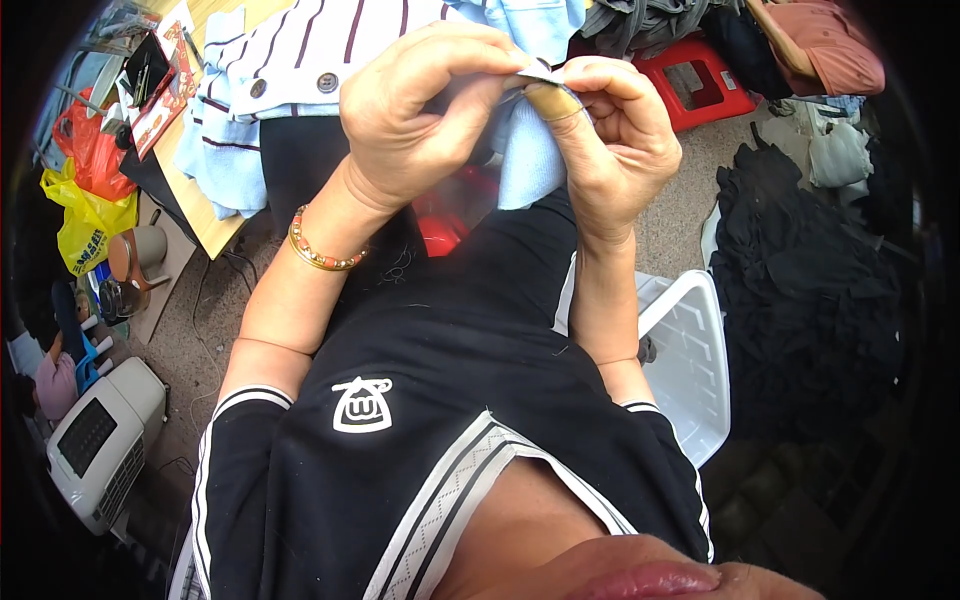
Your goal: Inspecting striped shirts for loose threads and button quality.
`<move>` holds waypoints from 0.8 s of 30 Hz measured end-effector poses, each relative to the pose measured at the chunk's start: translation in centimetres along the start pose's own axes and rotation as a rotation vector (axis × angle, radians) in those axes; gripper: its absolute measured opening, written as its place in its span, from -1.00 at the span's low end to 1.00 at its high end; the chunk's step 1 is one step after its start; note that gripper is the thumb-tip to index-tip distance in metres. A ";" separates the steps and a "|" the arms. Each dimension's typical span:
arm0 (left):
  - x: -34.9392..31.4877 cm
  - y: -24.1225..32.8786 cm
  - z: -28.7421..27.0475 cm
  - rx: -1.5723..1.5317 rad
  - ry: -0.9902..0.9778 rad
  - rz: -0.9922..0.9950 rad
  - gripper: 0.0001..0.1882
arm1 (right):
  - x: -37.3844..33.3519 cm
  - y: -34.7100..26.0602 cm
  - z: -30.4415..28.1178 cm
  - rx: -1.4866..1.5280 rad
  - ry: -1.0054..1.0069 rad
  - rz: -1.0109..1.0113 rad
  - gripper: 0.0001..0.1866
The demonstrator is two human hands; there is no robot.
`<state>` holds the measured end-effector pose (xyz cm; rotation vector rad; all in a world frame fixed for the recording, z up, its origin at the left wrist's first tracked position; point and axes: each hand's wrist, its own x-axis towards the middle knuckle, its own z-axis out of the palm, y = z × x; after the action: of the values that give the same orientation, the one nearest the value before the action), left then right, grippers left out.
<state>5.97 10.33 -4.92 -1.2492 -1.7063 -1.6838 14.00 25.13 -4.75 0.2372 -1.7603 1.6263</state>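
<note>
Both my hands are raised and meet at the top middle of the head view. My left hand (425, 115), with a beaded bracelet (325, 252) on its wrist, pinches a small white-and-dark piece (538, 69) between thumb and fingertips. My right hand (615, 140) pinches at the same spot, a tan wrap (553, 101) round its thumb. What exactly the fingertips hold is too small to make out. Light blue knit cloth (532, 160) hangs just beneath the hands. Beside them, a striped knit garment (300, 60) with dark buttons lies on the wooden table (215, 215).
Red (90, 150) and yellow (85, 215) plastic bags are at the left, above a white appliance (105, 440). A white plastic basket (700, 370) stands by my right arm. Dark cloth (800, 280) is heaped at the right, below a red stool (735, 105). Another person's arm (785, 35) shows top right.
</note>
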 end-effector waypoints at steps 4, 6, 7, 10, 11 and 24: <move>0.4 -0.4 0.6 -0.006 0.083 0.055 -0.79 | 0.0 -0.2 0.4 0.025 0.040 -0.010 -0.77; 0.5 -0.3 0.8 -0.008 0.095 0.056 -0.79 | 0.0 -0.3 0.5 0.047 0.057 -0.006 -0.77; 0.5 -0.3 0.9 -0.009 0.107 0.054 -0.78 | 0.0 -0.3 0.6 0.043 0.067 -0.007 -0.77; 0.5 -0.7 1.2 0.008 0.132 0.085 -0.77 | 0.0 -0.1 0.7 0.054 0.082 -0.012 -0.78; 0.6 -0.8 1.3 0.008 0.131 0.090 -0.77 | 0.1 0.0 0.7 0.067 0.085 -0.012 -0.78; 1.0 -0.8 1.9 0.060 0.101 0.085 -0.77 | 0.2 0.7 1.5 0.200 0.237 -0.079 -0.80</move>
<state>5.31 12.51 -4.89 -1.1726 -1.6094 -1.6066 12.86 23.89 -5.11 0.1944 -1.3968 1.6987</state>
